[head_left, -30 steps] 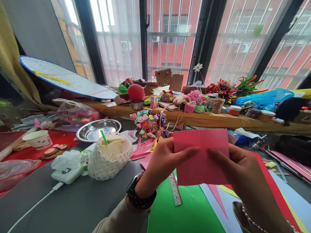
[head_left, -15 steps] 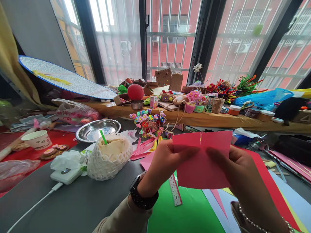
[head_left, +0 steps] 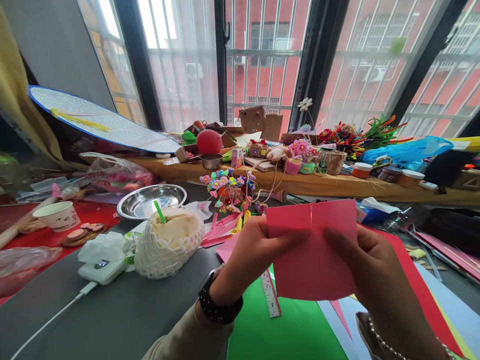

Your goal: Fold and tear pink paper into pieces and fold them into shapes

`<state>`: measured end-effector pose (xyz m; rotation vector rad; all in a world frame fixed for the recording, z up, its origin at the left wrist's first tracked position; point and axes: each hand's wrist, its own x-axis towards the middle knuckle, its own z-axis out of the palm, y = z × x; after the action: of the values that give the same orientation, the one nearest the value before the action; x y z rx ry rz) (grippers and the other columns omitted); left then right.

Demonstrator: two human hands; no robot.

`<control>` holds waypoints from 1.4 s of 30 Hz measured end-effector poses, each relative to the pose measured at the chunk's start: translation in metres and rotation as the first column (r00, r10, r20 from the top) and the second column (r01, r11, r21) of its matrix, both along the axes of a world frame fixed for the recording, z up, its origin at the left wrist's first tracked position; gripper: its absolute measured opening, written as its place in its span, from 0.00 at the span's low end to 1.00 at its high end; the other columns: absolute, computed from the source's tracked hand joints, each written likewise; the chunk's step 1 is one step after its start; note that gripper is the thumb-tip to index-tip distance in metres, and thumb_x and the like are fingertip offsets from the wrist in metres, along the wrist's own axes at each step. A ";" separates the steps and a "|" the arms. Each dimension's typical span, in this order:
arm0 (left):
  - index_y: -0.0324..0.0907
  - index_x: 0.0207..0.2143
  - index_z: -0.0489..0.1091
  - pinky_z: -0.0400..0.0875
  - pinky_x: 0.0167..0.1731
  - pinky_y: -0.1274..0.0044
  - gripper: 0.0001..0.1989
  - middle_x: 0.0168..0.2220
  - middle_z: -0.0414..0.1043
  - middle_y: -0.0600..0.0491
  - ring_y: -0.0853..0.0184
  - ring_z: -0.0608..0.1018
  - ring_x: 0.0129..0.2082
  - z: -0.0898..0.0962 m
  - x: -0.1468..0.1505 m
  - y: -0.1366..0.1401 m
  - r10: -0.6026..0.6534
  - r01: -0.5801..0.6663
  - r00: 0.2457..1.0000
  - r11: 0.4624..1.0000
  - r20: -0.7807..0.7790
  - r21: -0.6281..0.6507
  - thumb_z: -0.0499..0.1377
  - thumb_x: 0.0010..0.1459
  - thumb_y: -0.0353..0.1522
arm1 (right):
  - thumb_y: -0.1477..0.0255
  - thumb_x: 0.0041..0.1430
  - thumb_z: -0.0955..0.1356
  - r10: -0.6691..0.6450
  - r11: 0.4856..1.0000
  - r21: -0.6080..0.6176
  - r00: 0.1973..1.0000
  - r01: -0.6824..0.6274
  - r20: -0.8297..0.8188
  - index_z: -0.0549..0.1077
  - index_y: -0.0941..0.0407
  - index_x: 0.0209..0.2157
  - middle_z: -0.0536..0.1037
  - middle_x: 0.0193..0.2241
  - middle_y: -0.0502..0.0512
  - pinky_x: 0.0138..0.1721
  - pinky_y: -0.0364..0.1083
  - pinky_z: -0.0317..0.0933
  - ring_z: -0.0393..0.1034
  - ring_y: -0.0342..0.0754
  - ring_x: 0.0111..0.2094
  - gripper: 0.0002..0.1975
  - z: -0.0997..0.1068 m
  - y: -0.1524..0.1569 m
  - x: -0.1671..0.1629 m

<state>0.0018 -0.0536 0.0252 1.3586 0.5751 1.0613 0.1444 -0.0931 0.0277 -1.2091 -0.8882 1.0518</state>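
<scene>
A pink sheet of paper [head_left: 315, 265] is held up in front of me, with a short slit or tear running down from the middle of its top edge. My left hand [head_left: 258, 250] pinches its left side, thumb lying across the front. On the right side, my right hand [head_left: 371, 255] grips it the same way, thumb pointing towards the slit. The fingers behind the paper are hidden. Below the sheet lie green paper [head_left: 285, 330] and a narrow patterned ruler [head_left: 270, 295].
A coconut in white foam netting [head_left: 168, 245] with a green straw stands left of my hands. Behind it is a metal plate [head_left: 127, 202]. Colourful flower crafts [head_left: 227, 190] stand farther back. Red paper [head_left: 416, 285] lies at right; a white charger [head_left: 101, 270] trails a cable.
The slit at the top of the pink paper looks slightly longer. Its lower edge has dropped a little, and my right thumb has shifted slightly right.
</scene>
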 end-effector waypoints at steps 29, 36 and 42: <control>0.39 0.30 0.72 0.66 0.26 0.81 0.10 0.29 0.73 0.53 0.71 0.72 0.28 0.004 -0.001 0.001 0.040 -0.043 0.997 0.998 -0.068 -0.041 0.60 0.43 0.34 | 0.60 0.36 0.70 -0.056 0.998 0.012 0.989 0.055 0.136 0.72 0.58 0.21 0.73 0.15 0.52 0.14 0.40 0.58 0.66 0.45 0.16 0.14 -0.001 0.002 -0.001; 0.39 0.29 0.72 0.66 0.28 0.80 0.09 0.30 0.73 0.52 0.70 0.73 0.29 0.007 -0.002 0.000 0.041 -0.046 0.997 0.997 -0.065 -0.066 0.60 0.44 0.34 | 0.60 0.38 0.69 -0.017 1.000 0.014 0.975 0.015 0.224 0.73 0.58 0.22 0.75 0.18 0.54 0.16 0.42 0.59 0.67 0.48 0.19 0.15 0.003 0.000 0.000; 0.39 0.30 0.72 0.65 0.27 0.80 0.10 0.31 0.73 0.52 0.69 0.72 0.29 0.004 0.000 0.000 0.072 -0.072 0.997 0.997 -0.027 -0.024 0.60 0.44 0.34 | 0.61 0.37 0.69 -0.021 1.000 -0.014 0.989 0.023 0.144 0.73 0.58 0.22 0.74 0.17 0.53 0.15 0.40 0.58 0.66 0.46 0.18 0.14 0.002 -0.002 -0.001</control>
<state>0.0016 -0.0540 0.0292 1.3395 0.6587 1.0926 0.1431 -0.0948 0.0302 -1.3172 -0.9773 0.9645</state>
